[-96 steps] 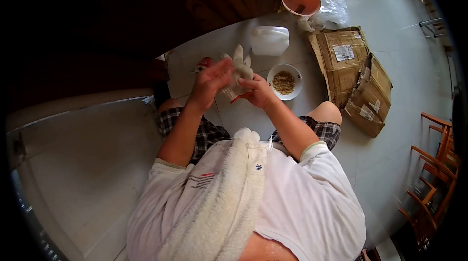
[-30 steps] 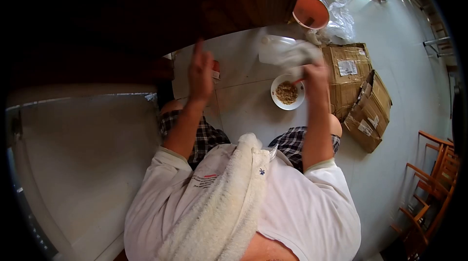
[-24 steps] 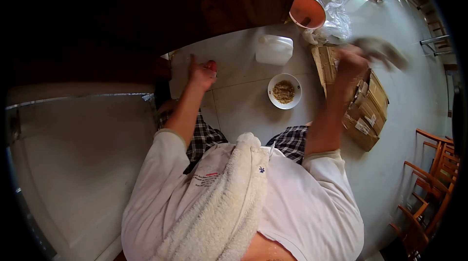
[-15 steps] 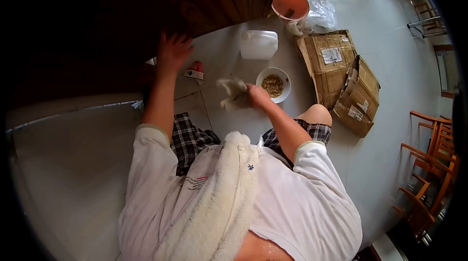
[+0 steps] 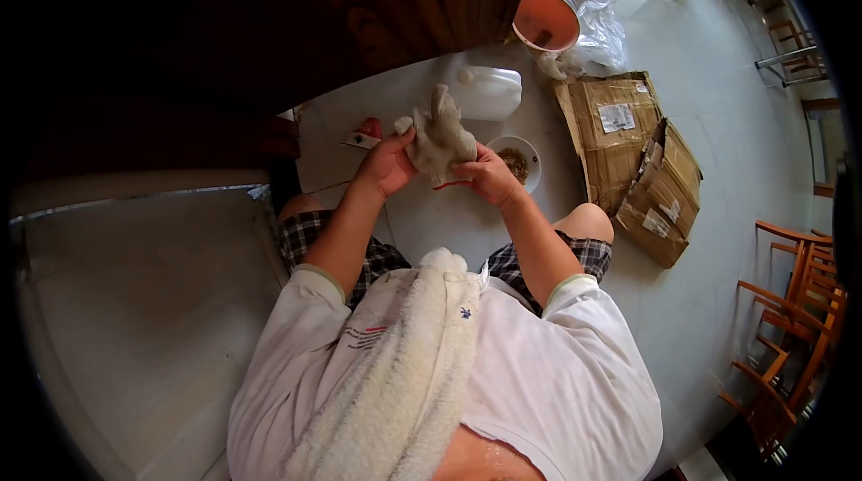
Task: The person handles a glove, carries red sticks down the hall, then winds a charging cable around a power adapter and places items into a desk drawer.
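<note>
A greyish-white knit glove (image 5: 438, 141) with a red edge at its cuff is held up between my two hands. My left hand (image 5: 388, 165) grips its left side, thumb uppermost. On the right, my right hand (image 5: 492, 177) pinches the glove near the cuff. Partly behind my right hand is a white bowl (image 5: 536, 177) with brown, crumbly contents on the floor. A translucent white plastic jug (image 5: 494, 93) lies just beyond the glove. Past my left hand is a small red and white object (image 5: 366, 132) whose kind I cannot make out.
Dark wooden furniture (image 5: 386, 23) overhangs the upper left. Flattened cardboard boxes (image 5: 620, 126) lie to the right, below an orange bucket (image 5: 546, 21) and clear plastic wrapping (image 5: 593, 27). Wooden chairs (image 5: 795, 301) stand at the far right. A pale flat surface (image 5: 144, 301) is at the left.
My left hand has come back from beside the dark furniture and taken hold of the glove. The glove, dangling from my right hand before, is now raised between both hands.
</note>
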A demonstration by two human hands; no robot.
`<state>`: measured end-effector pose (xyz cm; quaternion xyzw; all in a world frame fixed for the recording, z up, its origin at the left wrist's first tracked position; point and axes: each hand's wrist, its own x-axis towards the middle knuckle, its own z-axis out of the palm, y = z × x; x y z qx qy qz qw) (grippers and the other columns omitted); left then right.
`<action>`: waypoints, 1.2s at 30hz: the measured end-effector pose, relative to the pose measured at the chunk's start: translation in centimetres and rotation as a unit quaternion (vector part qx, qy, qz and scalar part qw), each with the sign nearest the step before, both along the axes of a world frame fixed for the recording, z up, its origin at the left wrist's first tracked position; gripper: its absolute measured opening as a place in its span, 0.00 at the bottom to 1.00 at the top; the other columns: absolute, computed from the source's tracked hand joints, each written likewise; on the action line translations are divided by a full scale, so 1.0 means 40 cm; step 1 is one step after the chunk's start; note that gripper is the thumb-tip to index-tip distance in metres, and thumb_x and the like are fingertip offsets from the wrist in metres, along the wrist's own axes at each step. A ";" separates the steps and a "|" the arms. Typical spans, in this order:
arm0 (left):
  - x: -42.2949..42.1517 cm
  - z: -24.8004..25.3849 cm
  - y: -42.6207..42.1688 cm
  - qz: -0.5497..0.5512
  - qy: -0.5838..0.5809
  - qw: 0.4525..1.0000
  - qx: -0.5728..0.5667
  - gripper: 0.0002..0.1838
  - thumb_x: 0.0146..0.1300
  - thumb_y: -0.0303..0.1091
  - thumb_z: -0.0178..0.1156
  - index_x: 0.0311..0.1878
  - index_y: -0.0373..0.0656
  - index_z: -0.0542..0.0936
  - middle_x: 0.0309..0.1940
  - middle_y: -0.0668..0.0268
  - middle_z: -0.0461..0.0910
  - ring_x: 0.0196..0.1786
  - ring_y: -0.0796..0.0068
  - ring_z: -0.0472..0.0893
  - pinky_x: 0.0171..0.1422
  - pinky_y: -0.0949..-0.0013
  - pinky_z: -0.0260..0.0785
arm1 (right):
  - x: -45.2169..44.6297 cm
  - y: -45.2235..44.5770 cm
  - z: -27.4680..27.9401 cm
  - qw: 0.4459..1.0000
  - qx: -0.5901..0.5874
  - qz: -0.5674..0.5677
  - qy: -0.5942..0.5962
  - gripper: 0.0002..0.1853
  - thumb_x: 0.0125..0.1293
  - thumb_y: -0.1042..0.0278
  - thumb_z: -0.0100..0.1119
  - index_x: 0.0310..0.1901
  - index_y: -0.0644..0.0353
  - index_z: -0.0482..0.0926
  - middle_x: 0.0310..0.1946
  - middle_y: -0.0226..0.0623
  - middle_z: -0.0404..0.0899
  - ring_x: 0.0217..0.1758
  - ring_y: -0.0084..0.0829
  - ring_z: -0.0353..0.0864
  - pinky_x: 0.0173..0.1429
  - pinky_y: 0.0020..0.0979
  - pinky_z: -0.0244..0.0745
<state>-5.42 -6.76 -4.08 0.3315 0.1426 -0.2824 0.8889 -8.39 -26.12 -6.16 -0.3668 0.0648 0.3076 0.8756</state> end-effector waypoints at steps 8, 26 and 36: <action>0.023 -0.029 0.035 0.040 -0.057 0.950 0.304 0.13 0.55 0.24 0.57 0.44 0.44 0.73 0.40 0.67 0.76 0.42 0.73 0.77 0.44 0.65 0.74 | 0.004 0.036 0.047 0.998 0.046 -0.027 0.036 0.21 0.62 0.72 0.49 0.57 0.66 0.63 0.52 0.43 0.71 0.53 0.41 0.73 0.53 0.42 0.74; -0.099 0.536 0.072 -0.027 0.171 0.937 0.304 0.12 0.52 0.23 0.56 0.41 0.44 0.73 0.34 0.67 0.76 0.34 0.72 0.77 0.32 0.63 0.75 | -0.062 0.059 0.527 0.968 -0.157 0.109 0.160 0.12 0.61 0.68 0.53 0.43 0.65 0.72 0.30 0.36 0.77 0.26 0.26 0.77 0.27 0.27 0.75; -0.099 1.243 0.151 0.052 0.042 0.966 0.250 0.14 0.51 0.21 0.55 0.43 0.36 0.72 0.37 0.59 0.77 0.37 0.67 0.79 0.34 0.61 0.78 | -0.260 -0.180 0.830 0.858 -0.483 0.174 -0.007 0.14 0.57 0.66 0.57 0.40 0.68 0.77 0.24 0.36 0.77 0.22 0.25 0.76 0.24 0.25 0.73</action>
